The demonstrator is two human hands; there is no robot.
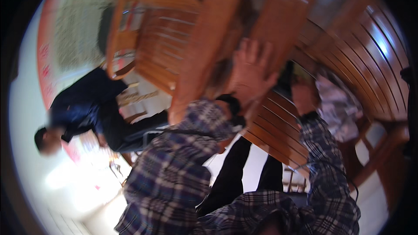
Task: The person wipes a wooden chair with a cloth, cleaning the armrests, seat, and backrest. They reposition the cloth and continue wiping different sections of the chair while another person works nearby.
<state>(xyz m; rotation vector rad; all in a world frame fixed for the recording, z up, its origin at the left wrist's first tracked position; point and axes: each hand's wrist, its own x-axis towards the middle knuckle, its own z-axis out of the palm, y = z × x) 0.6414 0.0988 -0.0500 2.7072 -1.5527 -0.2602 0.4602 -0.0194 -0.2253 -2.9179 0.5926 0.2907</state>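
Observation:
My left hand (pixel 251 67) is spread, its fingers apart, with the palm down against a broad, glossy wooden armrest (pixel 281 16). It wears a dark band at the wrist and holds nothing that I can see. Over the slatted wooden seat (pixel 277 114), my right hand (pixel 303 96) is blurred and partly in shadow. A yellow-green thing (pixel 302 71) and a dark one lie at its fingers; whether it grips either is unclear. Right beside this hand is a crumpled pale patterned cloth (pixel 338 104).
Another wooden armrest (pixel 199 45) runs alongside on the left, with a slatted wooden seat (pixel 163 36) beyond. A slatted wooden surface (pixel 365 45) curves along the right. At the left, a person in dark clothes (pixel 88 107) is near a wall poster (pixel 78 29) bearing writing.

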